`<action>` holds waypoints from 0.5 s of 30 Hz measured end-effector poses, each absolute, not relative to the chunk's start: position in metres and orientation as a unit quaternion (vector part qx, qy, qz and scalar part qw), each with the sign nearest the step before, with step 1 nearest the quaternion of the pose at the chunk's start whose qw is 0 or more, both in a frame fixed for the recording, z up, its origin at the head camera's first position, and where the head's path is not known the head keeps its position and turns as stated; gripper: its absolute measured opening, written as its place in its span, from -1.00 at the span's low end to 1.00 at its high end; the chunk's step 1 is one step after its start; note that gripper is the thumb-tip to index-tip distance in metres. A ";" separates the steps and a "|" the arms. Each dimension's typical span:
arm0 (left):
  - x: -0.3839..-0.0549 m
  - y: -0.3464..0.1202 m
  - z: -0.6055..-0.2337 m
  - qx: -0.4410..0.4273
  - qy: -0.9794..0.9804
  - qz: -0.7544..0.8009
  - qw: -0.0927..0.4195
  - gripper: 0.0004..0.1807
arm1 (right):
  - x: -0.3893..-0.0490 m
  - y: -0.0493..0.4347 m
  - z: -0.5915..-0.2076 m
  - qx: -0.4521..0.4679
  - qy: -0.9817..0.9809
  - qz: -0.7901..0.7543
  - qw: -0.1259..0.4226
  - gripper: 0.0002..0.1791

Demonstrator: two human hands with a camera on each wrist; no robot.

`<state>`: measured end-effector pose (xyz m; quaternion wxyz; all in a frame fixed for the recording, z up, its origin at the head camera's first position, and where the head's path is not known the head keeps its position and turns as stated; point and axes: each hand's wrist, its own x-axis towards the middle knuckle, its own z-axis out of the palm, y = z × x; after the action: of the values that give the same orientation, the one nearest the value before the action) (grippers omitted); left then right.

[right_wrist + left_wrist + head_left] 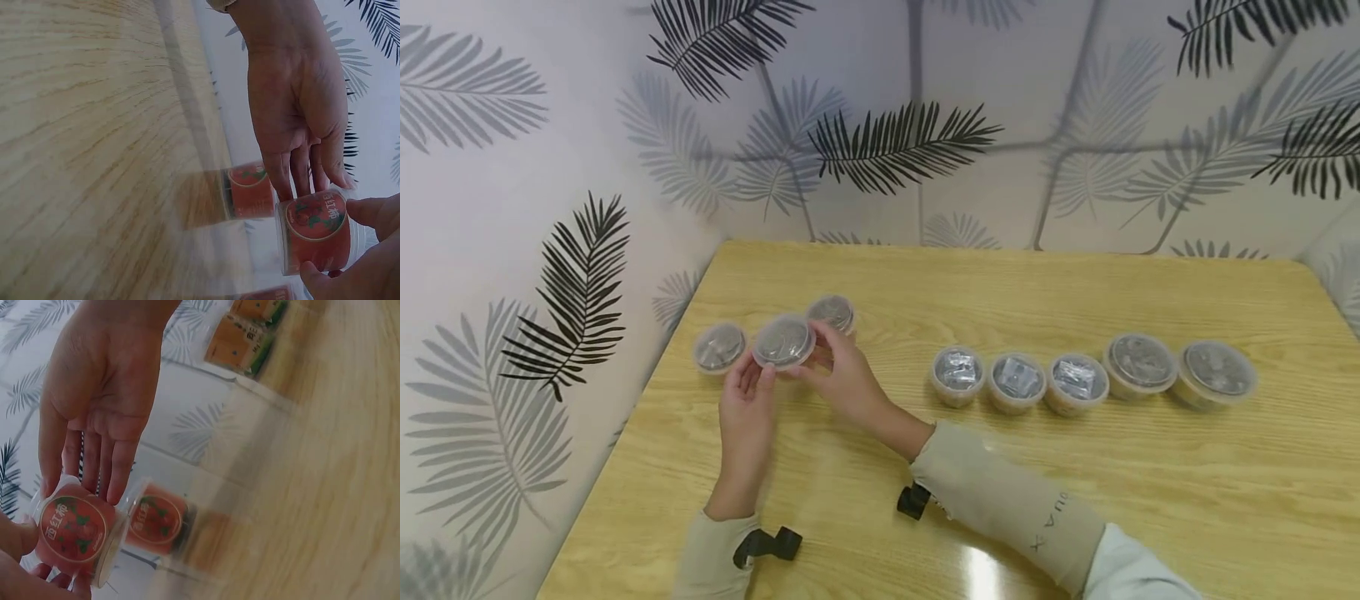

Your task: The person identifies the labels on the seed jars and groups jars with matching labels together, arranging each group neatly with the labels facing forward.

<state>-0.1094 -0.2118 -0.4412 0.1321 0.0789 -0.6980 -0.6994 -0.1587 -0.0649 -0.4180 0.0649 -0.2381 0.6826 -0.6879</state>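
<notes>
Both hands hold one round plastic tub point(784, 342) raised over the left part of the table. It has a see-through lid and a red label with tomatoes and Chinese lettering, plain in the left wrist view on the tub point(74, 531). My left hand point(748, 421) grips its left side with thumb and fingertips. From the right, my right hand point(853, 383) holds it between thumb and fingers. A similar lidded tub point(720, 347) stands just left of the held one. Another tub point(831, 315) stands behind, partly hidden by the right hand.
To the right on the wooden table point(880, 283) stands a row: three small tubs point(1017, 379) with silvery packets under their lids, then two wider tubs point(1141, 362). Orange-labelled tubs point(234, 344) show in the left wrist view. A leaf-patterned wall point(880, 200) borders the table.
</notes>
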 end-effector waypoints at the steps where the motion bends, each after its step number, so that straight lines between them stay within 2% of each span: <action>1: -0.109 -0.213 -0.442 0.087 -0.699 -0.697 0.132 -0.44 | -0.157 -0.067 -0.417 -0.238 0.676 -0.694 0.074 -0.28; 5: -0.110 -0.219 -0.448 0.102 -0.688 -0.709 0.122 -0.46 | -0.153 -0.074 -0.416 -0.241 0.675 -0.692 0.086 -0.30; 15: -0.117 -0.225 -0.456 0.127 -0.603 -0.779 0.115 -0.48 | -0.166 -0.088 -0.452 -0.286 0.721 -0.629 0.052 -0.34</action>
<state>-0.1166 -0.2252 -0.4558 0.1150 0.1275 -0.6027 -0.7793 -0.1661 -0.0878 -0.4524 0.0522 -0.2860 0.7206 -0.6295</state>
